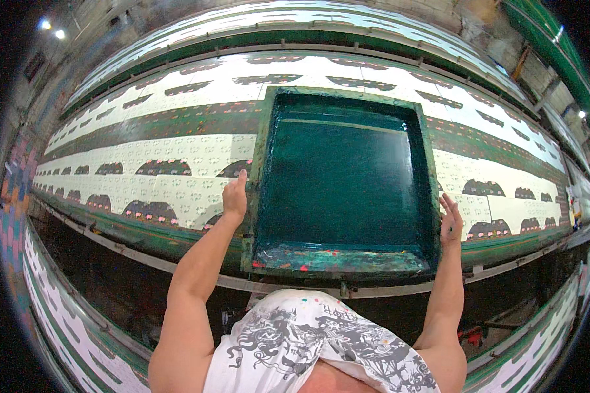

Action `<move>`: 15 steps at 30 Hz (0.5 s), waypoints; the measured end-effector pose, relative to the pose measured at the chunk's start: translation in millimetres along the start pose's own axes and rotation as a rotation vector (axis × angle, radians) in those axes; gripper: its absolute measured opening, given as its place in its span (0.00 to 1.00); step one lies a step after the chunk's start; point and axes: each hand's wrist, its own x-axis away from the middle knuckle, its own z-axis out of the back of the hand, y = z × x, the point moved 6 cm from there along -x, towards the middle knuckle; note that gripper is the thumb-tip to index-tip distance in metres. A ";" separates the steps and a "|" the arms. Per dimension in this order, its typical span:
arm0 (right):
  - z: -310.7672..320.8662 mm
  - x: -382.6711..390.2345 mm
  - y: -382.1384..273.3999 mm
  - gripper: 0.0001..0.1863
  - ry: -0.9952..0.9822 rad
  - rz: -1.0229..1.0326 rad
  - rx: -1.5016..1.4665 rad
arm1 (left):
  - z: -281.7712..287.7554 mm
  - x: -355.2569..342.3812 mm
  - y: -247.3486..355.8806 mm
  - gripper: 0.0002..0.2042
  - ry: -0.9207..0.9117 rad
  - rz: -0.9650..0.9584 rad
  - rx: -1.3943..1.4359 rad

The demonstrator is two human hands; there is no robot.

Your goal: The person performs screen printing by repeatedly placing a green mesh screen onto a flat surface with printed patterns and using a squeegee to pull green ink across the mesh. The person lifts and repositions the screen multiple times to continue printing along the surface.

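Head view: a large rectangular screen frame (pixel 342 187), dark green inside, lies across the long table (pixel 223 118) between the hands, partly covering pale sheets (pixel 203 148) with dark curved patches. The left hand (pixel 235 198) is at its left edge, grip indeterminable; the right hand (pixel 450 221), fingers extended, is beside its right edge, contact unclear.

Between the left hand (pixel 235 196) and the right hand (pixel 451 219), the printing screen's mesh (pixel 341 177) is deep teal, its green frame (pixel 328 259) flecked red. Left of the left hand, cream panels (pixel 203 150) show dark, pink-spotted half-moons. Below both hands, grey drawings cover the white shirt (pixel 282 340).
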 end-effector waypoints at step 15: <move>-143.3 85.7 -45.2 0.16 -0.216 0.470 0.993 | -5.1 1.6 -28.0 0.39 -0.171 0.281 -0.069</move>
